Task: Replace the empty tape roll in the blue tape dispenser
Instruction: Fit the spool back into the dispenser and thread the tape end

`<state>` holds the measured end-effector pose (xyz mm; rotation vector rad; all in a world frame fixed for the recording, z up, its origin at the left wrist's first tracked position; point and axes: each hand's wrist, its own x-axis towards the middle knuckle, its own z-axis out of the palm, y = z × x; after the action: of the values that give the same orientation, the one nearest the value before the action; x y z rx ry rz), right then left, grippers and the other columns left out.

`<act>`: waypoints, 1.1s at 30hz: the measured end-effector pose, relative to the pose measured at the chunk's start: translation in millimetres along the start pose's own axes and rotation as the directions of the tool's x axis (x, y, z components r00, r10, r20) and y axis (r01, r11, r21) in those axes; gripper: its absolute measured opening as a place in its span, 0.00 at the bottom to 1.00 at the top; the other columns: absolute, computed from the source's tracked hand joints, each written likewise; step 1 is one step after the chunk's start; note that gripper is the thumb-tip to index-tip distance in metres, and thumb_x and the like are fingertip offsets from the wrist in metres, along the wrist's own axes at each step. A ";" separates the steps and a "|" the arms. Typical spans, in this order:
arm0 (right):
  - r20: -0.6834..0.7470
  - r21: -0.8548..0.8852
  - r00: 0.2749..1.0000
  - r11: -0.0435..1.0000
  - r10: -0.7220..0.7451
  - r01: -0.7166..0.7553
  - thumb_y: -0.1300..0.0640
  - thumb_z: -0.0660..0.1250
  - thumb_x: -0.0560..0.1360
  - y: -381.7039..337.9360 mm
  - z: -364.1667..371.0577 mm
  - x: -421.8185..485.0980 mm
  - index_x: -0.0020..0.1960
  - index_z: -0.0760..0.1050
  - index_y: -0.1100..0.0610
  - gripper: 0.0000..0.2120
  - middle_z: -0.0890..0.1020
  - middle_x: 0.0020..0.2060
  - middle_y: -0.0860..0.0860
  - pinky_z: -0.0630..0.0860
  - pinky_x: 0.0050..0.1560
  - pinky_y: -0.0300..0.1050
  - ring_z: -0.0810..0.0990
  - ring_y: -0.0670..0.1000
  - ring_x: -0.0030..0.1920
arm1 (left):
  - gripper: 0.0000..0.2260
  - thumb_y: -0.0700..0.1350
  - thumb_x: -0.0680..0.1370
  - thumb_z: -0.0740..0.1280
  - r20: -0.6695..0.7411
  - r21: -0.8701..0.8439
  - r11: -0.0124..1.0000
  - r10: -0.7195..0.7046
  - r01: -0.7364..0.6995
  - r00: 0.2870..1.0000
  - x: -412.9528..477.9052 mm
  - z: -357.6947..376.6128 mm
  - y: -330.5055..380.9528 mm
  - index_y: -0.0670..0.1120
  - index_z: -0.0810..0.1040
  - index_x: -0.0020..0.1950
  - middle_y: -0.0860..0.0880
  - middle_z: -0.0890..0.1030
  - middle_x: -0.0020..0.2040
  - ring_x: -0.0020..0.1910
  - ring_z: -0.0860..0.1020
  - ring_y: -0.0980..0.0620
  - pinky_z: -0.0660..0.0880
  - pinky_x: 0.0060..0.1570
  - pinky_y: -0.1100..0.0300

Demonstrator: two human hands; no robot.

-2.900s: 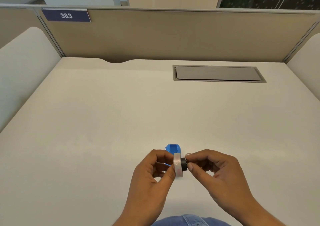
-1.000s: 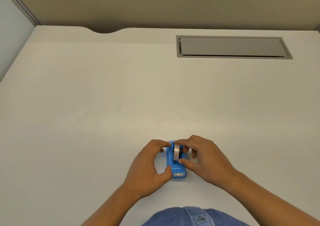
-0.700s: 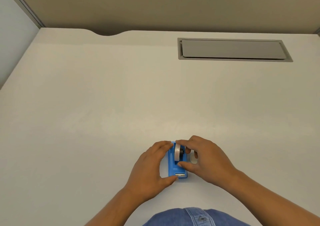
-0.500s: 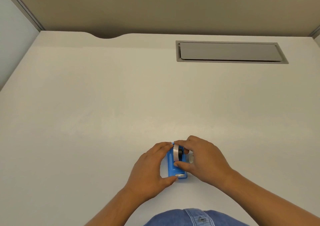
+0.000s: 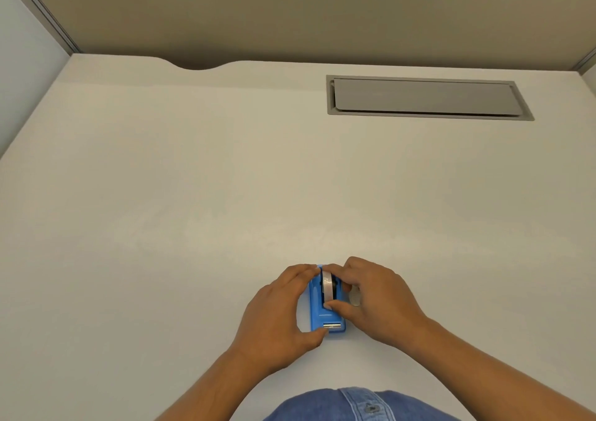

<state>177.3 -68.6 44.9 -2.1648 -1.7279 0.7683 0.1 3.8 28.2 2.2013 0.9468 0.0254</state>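
Gripping the dispenser (image 5: 325, 319) on the surface (image 5: 193, 227), left hand (image 5: 277, 317) fingers clamped; right hand (image 5: 377, 301) fingers pinch the roll (image 5: 327, 286).

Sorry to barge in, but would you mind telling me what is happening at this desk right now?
A person is fitting a tape roll into a blue tape dispenser that sits on the white desk. The left hand braces the dispenser's side and near end, while the right hand pinches the roll between thumb and fingers and holds it in the cradle. A small pale ring shows under the right hand; what it is cannot be told.
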 end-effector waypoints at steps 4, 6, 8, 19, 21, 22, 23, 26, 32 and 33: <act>-0.001 0.007 1.000 1.000 0.001 -0.001 0.42 0.68 0.73 -1.1 1.8 -0.4 0.71 0.66 0.43 0.27 0.77 0.48 0.44 0.71 0.45 0.36 0.75 0.45 0.46 | 0.39 0.63 0.68 0.71 -0.005 0.001 1.000 -0.004 0.004 1.000 0.4 -0.1 0.7 0.62 0.55 0.74 0.63 0.61 0.74 0.68 0.68 0.61 0.62 0.66 0.67; -0.007 0.016 1.000 1.000 0.003 -0.002 0.42 0.68 0.73 -0.9 2.4 -0.6 0.70 0.67 0.43 0.27 0.76 0.46 0.43 0.71 0.45 0.35 0.75 0.45 0.46 | 0.39 0.63 0.68 0.71 -0.005 0.002 1.000 -0.005 0.005 1.000 0.2 0.4 1.0 0.62 0.56 0.74 0.63 0.62 0.74 0.67 0.68 0.61 0.63 0.66 0.66; -0.011 0.027 1.000 1.000 0.008 -0.007 0.43 0.68 0.73 -0.3 3.6 -1.3 0.70 0.67 0.42 0.27 0.73 0.45 0.41 0.71 0.45 0.35 0.74 0.44 0.45 | 0.39 0.63 0.68 0.71 -0.009 0.004 1.000 -0.005 0.005 1.000 0.2 0.9 1.7 0.62 0.56 0.73 0.63 0.62 0.73 0.66 0.69 0.61 0.64 0.65 0.67; -0.059 0.158 0.998 0.987 0.011 -0.001 0.45 0.71 0.71 3.7 0.6 -19.2 0.64 0.70 0.39 0.23 0.74 0.44 0.36 0.73 0.43 0.33 0.75 0.42 0.39 | 0.38 0.63 0.69 0.71 -0.005 0.023 1.000 -0.011 0.011 1.000 -2.5 -1.5 8.1 0.61 0.55 0.74 0.61 0.61 0.75 0.69 0.69 0.59 0.66 0.67 0.63; -0.100 0.192 0.994 0.981 0.039 -0.019 0.49 0.70 0.73 3.0 0.3 -15.8 0.59 0.74 0.42 0.16 0.77 0.44 0.38 0.75 0.43 0.35 0.77 0.44 0.40 | 0.38 0.62 0.70 0.71 -0.003 0.035 0.999 -0.013 0.013 1.000 -3.0 -2.1 9.3 0.60 0.55 0.75 0.60 0.60 0.76 0.70 0.68 0.58 0.65 0.68 0.62; -0.117 0.205 0.992 0.978 0.051 -0.027 0.50 0.70 0.74 3.1 0.7 -13.5 0.58 0.76 0.43 0.13 0.78 0.45 0.40 0.76 0.43 0.37 0.77 0.45 0.40 | 0.38 0.61 0.70 0.71 -0.004 0.047 0.999 -0.004 0.005 1.000 -3.7 -2.6 10.1 0.60 0.55 0.75 0.60 0.60 0.76 0.70 0.67 0.57 0.65 0.69 0.62; -0.131 0.212 0.990 0.977 0.059 -0.030 0.51 0.69 0.75 2.9 1.2 -11.2 0.57 0.78 0.44 0.11 0.79 0.45 0.40 0.77 0.43 0.38 0.78 0.46 0.40 | 0.38 0.61 0.70 0.70 -0.006 0.060 0.998 0.010 -0.010 1.000 -4.5 -3.1 11.1 0.60 0.55 0.75 0.60 0.60 0.76 0.71 0.67 0.58 0.64 0.69 0.61; -0.159 0.212 0.985 0.977 0.064 -0.029 0.51 0.66 0.77 1.1 2.1 -7.3 0.56 0.79 0.45 0.09 0.80 0.45 0.42 0.79 0.45 0.42 0.79 0.46 0.40 | 0.36 0.63 0.70 0.70 -0.028 0.070 0.996 0.057 -0.055 0.998 -6.9 -4.4 14.6 0.61 0.58 0.73 0.61 0.61 0.75 0.70 0.67 0.59 0.64 0.69 0.62; -0.193 0.202 0.979 0.979 0.072 -0.033 0.49 0.65 0.76 -3.7 1.5 -8.0 0.53 0.78 0.44 0.07 0.80 0.44 0.42 0.78 0.42 0.41 0.78 0.46 0.36 | 0.21 0.57 0.76 0.65 -0.101 0.055 0.996 0.068 -0.063 0.992 -5.7 -6.9 21.6 0.57 0.69 0.69 0.59 0.71 0.69 0.64 0.72 0.58 0.68 0.64 0.63; -0.203 0.201 0.977 0.979 0.072 -0.030 0.49 0.65 0.76 -4.0 1.6 -8.5 0.52 0.77 0.44 0.05 0.80 0.43 0.42 0.77 0.40 0.40 0.77 0.46 0.35 | 0.19 0.54 0.78 0.64 -0.108 0.060 0.996 0.071 -0.064 0.992 -4.9 -7.7 22.8 0.57 0.70 0.69 0.58 0.72 0.69 0.63 0.73 0.57 0.69 0.63 0.63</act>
<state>171.9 -75.9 47.7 -2.0803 -1.4347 0.6655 8.5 -5.2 49.5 2.3033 0.9431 0.1553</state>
